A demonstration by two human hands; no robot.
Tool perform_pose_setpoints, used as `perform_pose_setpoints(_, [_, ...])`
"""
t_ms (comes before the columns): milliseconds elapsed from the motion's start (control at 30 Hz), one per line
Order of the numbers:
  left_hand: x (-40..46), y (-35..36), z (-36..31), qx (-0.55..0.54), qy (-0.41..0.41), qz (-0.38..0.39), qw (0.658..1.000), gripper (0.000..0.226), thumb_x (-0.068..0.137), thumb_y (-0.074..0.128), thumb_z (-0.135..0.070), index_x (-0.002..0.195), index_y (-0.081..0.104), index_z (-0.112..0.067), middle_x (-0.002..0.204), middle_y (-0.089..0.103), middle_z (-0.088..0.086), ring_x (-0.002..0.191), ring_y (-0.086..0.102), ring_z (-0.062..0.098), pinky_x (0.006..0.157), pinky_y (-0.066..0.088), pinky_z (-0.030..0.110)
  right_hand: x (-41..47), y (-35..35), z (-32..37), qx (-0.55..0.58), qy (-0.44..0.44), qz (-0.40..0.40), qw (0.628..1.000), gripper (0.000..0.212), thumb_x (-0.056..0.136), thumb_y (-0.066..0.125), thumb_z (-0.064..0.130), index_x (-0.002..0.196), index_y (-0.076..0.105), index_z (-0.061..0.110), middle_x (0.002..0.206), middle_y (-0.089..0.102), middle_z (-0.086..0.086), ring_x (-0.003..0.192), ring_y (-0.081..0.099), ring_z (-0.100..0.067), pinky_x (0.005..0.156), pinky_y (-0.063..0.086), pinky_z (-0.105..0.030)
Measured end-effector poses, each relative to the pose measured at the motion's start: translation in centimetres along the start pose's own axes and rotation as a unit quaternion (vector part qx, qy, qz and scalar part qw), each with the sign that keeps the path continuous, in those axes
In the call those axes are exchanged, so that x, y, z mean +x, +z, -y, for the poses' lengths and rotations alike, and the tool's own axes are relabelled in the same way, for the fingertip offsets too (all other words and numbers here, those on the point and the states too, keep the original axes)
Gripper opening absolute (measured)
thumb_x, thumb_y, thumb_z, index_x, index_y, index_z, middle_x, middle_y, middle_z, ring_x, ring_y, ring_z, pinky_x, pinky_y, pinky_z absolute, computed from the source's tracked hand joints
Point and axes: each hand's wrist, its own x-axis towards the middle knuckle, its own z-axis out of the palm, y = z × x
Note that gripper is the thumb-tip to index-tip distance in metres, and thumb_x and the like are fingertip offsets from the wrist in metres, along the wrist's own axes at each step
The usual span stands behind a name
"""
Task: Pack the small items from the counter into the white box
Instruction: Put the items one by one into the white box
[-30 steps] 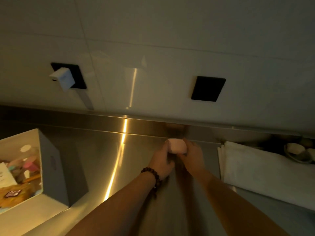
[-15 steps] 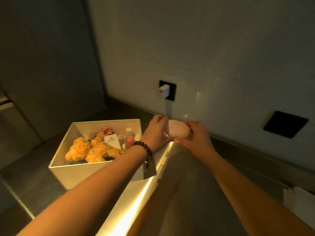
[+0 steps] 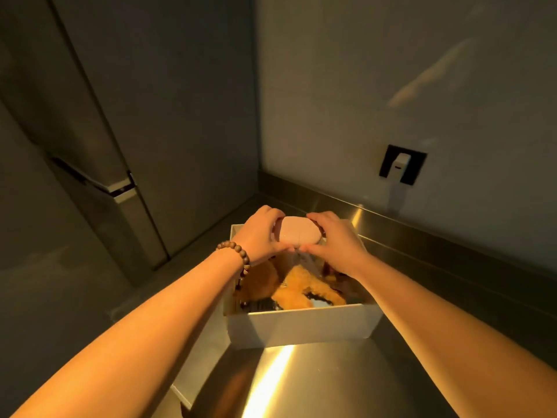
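I hold a small pink oval case (image 3: 298, 234) between both hands, above the far half of the white box (image 3: 304, 325). My left hand (image 3: 260, 236), with a bead bracelet at the wrist, grips its left end. Its right end is gripped by my right hand (image 3: 336, 244). The box stands on the steel counter (image 3: 301, 384) and holds an orange plush toy (image 3: 297, 289) and other small items, partly hidden under my hands and arms.
A black wall socket with a white plug (image 3: 402, 164) sits on the wall to the right. A tall grey cabinet with a handle (image 3: 120, 188) stands on the left. The box is near the counter's left end, in the corner.
Both hands have carried the pink case leftwards from the middle of the counter to above the box. My view has swung left with them.
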Motion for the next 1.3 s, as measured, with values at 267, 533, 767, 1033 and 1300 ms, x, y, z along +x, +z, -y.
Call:
perform_pose_setpoints(267, [2.2, 3.1, 4.4, -0.013, -0.033, 0.063, 0.997, 0.057, 0.072, 0.075, -0.033, 0.12, 0.049, -0.017, 0.118, 0.052, 0.003, 0.108, 0.05, 0.017, 0.09, 0.038, 0.026, 2.0, 4.6, -0.1, -0.015, 0.099, -0.003, 0.995, 0.053, 0.079, 0.074, 0.018, 0.125, 0.05, 0.025, 0.128, 0.055, -0.001, 0.118, 0.051, -0.019, 0.098, 0.047, -0.037])
perform_pose_setpoints(533, [2.7, 6.7, 5.8, -0.008, -0.081, 0.083, 0.993, 0.038, 0.079, 0.069, -0.035, 0.113, 0.057, -0.022, 0.109, 0.062, 0.0, 0.098, 0.058, 0.016, 0.085, 0.047, 0.027, 2.0, 7.5, -1.6, -0.024, 0.162, 0.041, 0.986, 0.049, 0.085, 0.066, 0.019, 0.131, 0.051, 0.03, 0.13, 0.057, -0.001, 0.118, 0.052, -0.023, 0.101, 0.044, -0.044])
perform_pose_setpoints(767, [2.1, 5.3, 5.4, -0.025, -0.067, 0.083, 0.994, 0.028, 0.085, 0.056, -0.048, 0.093, 0.058, -0.021, 0.084, 0.06, -0.003, 0.076, 0.056, 0.013, 0.067, 0.044, 0.022, 1.9, 7.2, -1.3, -0.001, 0.152, 0.067, 0.986, 0.051, 0.089, 0.062, 0.016, 0.136, 0.049, 0.031, 0.135, 0.055, 0.004, 0.122, 0.052, -0.019, 0.104, 0.043, -0.041])
perform_pose_setpoints(1033, [-1.5, 2.0, 6.0, -0.022, -0.063, 0.003, 0.998, 0.07, 0.087, 0.05, -0.052, 0.144, 0.026, -0.02, 0.152, 0.024, 0.002, 0.142, 0.01, 0.019, 0.112, 0.012, 0.033, 0.4, 2.6, -1.5, -0.016, 0.088, 0.052, 0.995, 0.064, 0.088, 0.064, 0.034, 0.144, 0.034, 0.036, 0.158, 0.017, 0.007, 0.145, 0.016, -0.017, 0.115, 0.02, -0.038])
perform_pose_setpoints(1300, [-5.1, 3.7, 6.0, -0.103, -0.174, 0.001, 0.979, 0.103, 0.078, 0.056, -0.061, 0.148, -0.009, -0.02, 0.156, -0.01, 0.003, 0.142, -0.005, 0.021, 0.111, 0.005, 0.03, -1.5, -0.7, -6.3, -0.167, 0.106, 0.075, 0.977, 0.076, 0.09, 0.05, 0.053, 0.151, 0.011, 0.029, 0.161, -0.004, -0.002, 0.147, -0.001, -0.027, 0.115, 0.014, -0.049])
